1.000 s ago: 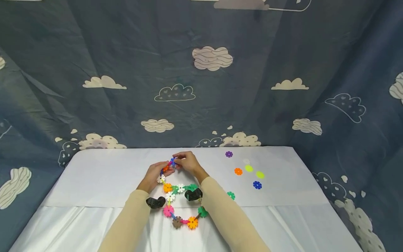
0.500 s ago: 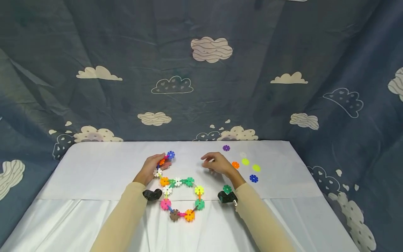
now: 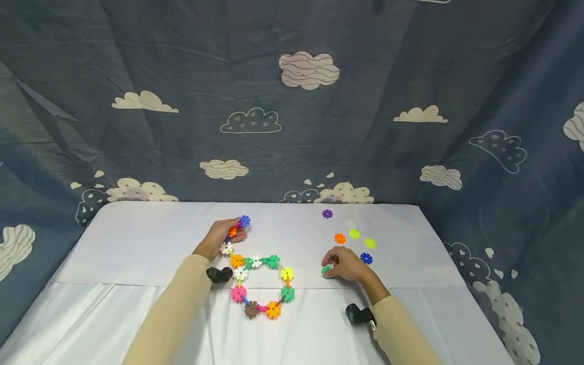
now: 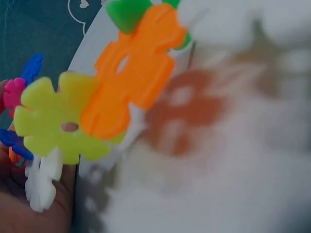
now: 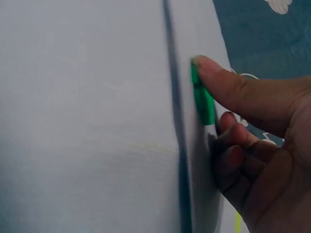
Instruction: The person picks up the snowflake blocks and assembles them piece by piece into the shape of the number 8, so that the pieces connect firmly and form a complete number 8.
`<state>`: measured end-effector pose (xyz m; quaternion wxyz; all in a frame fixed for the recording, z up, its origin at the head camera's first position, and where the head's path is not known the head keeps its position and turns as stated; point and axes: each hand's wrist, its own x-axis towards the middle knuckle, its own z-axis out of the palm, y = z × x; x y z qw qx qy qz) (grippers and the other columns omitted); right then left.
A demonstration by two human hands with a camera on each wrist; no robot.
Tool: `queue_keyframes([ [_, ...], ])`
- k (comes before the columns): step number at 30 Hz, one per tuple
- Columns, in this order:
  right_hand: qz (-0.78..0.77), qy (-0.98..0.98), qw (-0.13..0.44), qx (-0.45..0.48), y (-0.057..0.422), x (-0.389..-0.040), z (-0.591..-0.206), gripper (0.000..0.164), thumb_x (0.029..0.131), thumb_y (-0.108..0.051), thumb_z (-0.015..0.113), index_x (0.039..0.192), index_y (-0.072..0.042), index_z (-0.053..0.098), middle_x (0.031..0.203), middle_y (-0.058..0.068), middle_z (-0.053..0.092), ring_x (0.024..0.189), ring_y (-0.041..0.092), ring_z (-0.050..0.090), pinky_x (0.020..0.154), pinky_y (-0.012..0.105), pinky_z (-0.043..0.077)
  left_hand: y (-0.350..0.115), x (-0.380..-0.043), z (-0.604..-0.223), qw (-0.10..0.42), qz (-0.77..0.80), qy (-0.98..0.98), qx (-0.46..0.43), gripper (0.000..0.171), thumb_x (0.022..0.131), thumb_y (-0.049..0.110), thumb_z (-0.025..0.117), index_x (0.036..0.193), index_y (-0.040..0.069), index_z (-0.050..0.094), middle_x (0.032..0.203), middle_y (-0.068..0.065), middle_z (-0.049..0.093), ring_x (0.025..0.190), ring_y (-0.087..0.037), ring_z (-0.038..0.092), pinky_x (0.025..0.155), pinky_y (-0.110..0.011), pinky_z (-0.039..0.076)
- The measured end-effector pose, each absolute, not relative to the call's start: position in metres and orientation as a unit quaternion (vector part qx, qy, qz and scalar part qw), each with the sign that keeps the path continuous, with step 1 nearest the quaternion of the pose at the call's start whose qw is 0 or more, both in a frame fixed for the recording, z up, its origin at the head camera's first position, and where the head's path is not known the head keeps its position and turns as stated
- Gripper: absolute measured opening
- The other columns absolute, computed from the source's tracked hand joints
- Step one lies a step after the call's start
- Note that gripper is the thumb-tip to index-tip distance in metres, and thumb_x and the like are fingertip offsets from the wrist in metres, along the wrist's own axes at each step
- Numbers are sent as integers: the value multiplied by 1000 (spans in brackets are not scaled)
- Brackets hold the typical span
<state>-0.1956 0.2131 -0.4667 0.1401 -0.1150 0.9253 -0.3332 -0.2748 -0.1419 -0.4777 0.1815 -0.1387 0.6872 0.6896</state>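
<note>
Dark blue cloth backdrop (image 3: 365, 152) printed with pale clouds, hanging behind a white-covered table (image 3: 150, 243), with a person's two arms at work upon it. Principal hazard, right side: the green disc (image 5: 203, 99) is thin and seems to lie almost flush with the cloth, so it may skid or tip rather than lift, should the thumb press on one edge without a finger opposing it. Secondary hazard, left side: the interlocked chain (image 3: 241, 274) may part at a slot, since its tail is raised while its ring-like loop rests on the table, and a pull or twist would load those small joints.

Position of the pieces. Right wrist view: the green disc appears edge-on, one end touching the tip of the thumb (image 5: 233, 87), the other just beside the curled fingers (image 5: 231, 158); these stand partly spread, and whether a full pinch exists cannot be told, the index finger being unclear. Head view: the same disc shows beneath the fingertips of the right hand (image 3: 348, 264). The left hand (image 3: 216, 240) grips the tail between thumb and fingers, nearly closed, with the blue end disc (image 3: 245, 221) projecting beyond the fingertips. Loose orange disc (image 3: 339, 239) and dark blue disc (image 3: 366, 258): near the right hand, untouched.
</note>
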Motion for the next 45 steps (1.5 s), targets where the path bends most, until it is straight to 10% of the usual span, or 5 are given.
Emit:
queue_keyframes([
  [25, -389, 913, 76, -98, 212, -196, -478, 24, 71, -6, 84, 85, -10, 64, 75, 1, 55, 70, 17, 47, 60, 23, 41, -138, -280, -482, 165, 708, 664, -174, 37, 102, 26, 49, 132, 4, 52, 113, -14, 59, 76, -11, 67, 75, -23, 56],
  [45, -529, 841, 48, -103, 81, -288, -456, 4, 84, 5, 69, 88, 4, 70, 85, 13, 70, 69, 22, 70, 65, 36, 58, -137, -276, -485, 139, 689, 690, -171, 36, 102, 25, 48, 131, 2, 54, 122, -18, 59, 77, -10, 68, 76, -19, 54],
])
